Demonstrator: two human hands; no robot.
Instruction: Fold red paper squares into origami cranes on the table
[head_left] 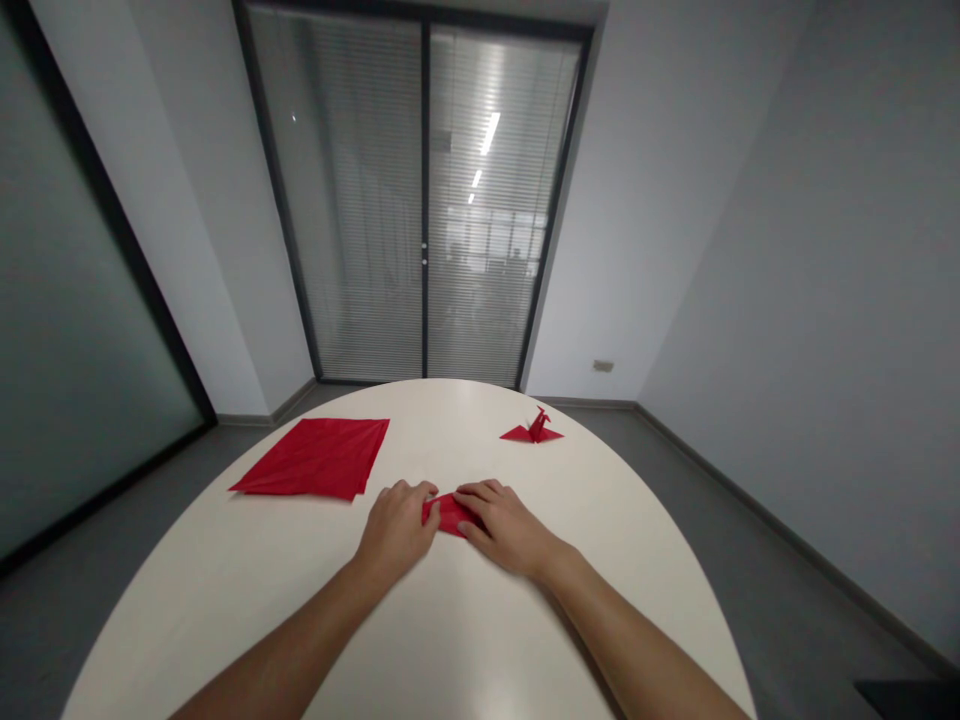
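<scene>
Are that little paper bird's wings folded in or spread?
Spread: the bird has one wing pointing out to each side.

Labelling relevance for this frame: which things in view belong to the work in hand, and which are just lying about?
In the work:
small red paper, touched by left hand and right hand
pale table, under it

Apparently lying about:
larger red sheets, untouched, perhaps related by colour
red paper bird, untouched, likewise

No readable text, labels or numbers.
</scene>
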